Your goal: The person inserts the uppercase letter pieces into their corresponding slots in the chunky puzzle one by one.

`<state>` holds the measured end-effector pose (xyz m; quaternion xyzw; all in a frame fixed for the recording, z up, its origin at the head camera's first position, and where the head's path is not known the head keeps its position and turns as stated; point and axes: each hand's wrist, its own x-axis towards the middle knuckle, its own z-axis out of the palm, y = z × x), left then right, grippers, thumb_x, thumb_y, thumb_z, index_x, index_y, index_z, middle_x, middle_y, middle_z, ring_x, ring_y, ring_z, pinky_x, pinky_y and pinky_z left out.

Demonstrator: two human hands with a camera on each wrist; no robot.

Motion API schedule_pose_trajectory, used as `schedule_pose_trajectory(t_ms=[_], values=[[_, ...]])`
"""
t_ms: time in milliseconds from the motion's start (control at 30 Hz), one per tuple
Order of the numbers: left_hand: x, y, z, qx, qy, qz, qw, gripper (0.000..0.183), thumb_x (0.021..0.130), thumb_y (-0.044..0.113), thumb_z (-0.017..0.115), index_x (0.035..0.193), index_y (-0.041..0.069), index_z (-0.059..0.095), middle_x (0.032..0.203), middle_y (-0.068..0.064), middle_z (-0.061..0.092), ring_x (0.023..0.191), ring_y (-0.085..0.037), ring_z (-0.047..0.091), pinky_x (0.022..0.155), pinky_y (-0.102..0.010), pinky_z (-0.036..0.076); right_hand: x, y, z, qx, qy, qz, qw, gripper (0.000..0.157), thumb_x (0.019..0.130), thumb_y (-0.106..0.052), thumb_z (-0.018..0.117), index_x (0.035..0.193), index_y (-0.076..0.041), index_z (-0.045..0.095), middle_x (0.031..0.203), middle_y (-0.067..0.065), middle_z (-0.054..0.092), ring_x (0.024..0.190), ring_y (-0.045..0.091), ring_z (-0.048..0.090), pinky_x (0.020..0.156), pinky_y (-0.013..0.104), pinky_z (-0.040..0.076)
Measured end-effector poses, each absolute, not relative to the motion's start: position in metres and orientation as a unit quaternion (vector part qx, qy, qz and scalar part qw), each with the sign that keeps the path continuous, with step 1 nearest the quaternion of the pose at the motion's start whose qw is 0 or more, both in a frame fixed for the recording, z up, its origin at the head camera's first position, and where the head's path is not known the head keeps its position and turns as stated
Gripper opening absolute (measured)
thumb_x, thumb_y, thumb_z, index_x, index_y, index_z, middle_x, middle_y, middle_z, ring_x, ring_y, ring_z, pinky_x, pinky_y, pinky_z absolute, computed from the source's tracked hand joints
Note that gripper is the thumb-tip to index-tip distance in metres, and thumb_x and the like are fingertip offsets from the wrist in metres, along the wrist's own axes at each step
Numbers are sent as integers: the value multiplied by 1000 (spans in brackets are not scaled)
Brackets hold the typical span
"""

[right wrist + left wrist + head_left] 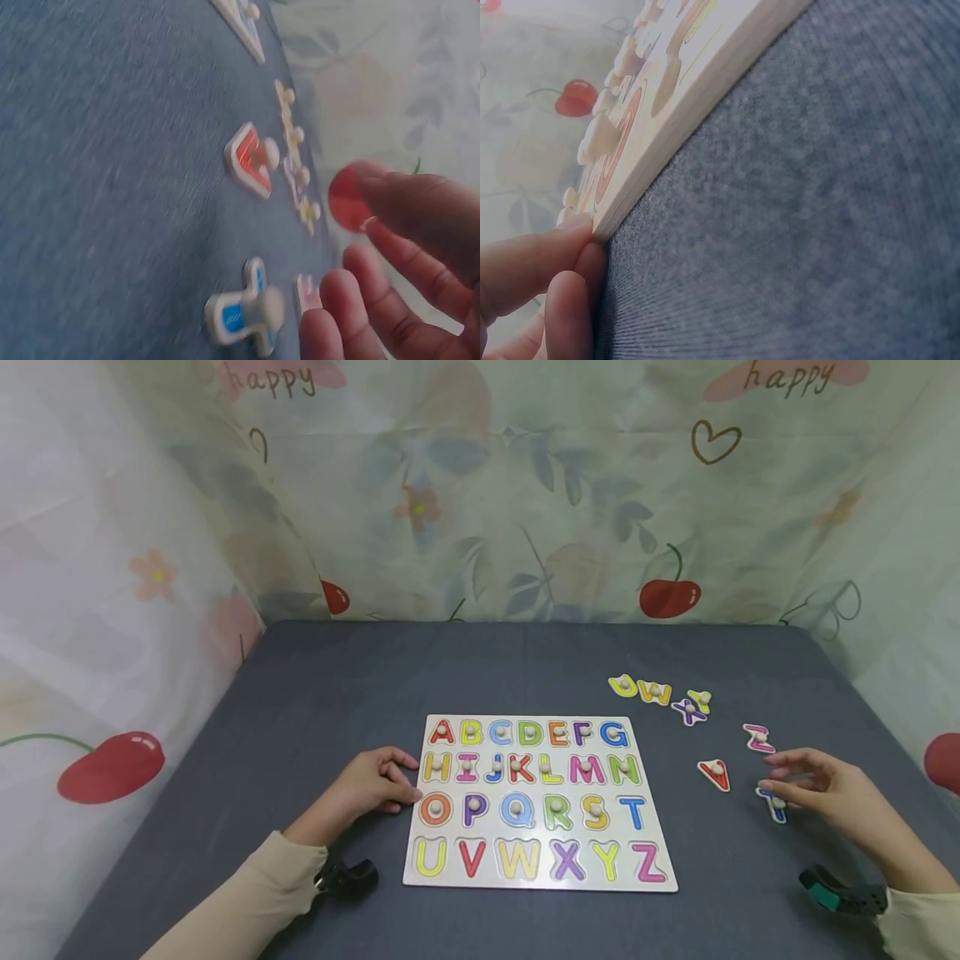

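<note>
A white wooden alphabet puzzle board (538, 828) lies flat on the dark table. At its left edge my left hand (377, 783) pinches the rim. The left wrist view has the thumb (536, 259) on the board's corner. Knobbed letters fill the slots from A to S; T and the bottom row show bare recesses. Above the blue T piece (232, 318) my right hand (825, 787) hovers with loosely bent fingers, holding nothing. Thumb and fingers stand apart in the right wrist view. Close by lie the red V piece (711, 774) and the pink Z piece (759, 739).
Beyond the board's right corner lie the yellow U piece (622, 687), the yellow W piece (652, 693), the purple X piece (688, 714) and the yellow Y piece (701, 698). X and Y touch or nearly touch. Patterned curtains (517, 510) enclose the table (337, 677).
</note>
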<state>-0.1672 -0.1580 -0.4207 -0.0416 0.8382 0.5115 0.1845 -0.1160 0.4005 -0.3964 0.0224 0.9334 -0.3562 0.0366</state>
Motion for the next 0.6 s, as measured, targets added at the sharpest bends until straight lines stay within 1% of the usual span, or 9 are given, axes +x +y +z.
schedule_pose_trajectory(t_ms=[200,367,433,600], values=[[-167,-158,-421,-42,838,510,187,46,74,9,83,113,3,60,74,-5,63,61,-14,58,55,-27,52,-113,410,-404,25,931,-358,73,53,87,-26,74,122,8,54,87,-18,60,70,-1,62,61,27,54],[-167,-158,-420,-42,838,511,188,45,74,8,82,113,2,59,75,-5,63,61,-14,58,55,-27,52,-114,413,-406,16,932,-343,116,53,89,-26,71,124,9,53,93,-6,62,70,1,59,61,25,51],[-167,-158,-420,-43,838,510,187,45,75,8,82,113,2,59,75,-5,63,61,-13,58,55,-27,52,-114,413,-406,13,933,-338,122,52,89,-25,71,123,10,54,93,-4,63,69,2,58,61,25,51],[-167,-159,-420,-43,839,510,187,46,74,9,83,113,2,59,74,-5,63,61,-14,58,55,-27,52,-113,416,-408,4,935,-333,124,45,87,-21,72,117,9,58,86,-6,62,69,0,57,61,22,49]])
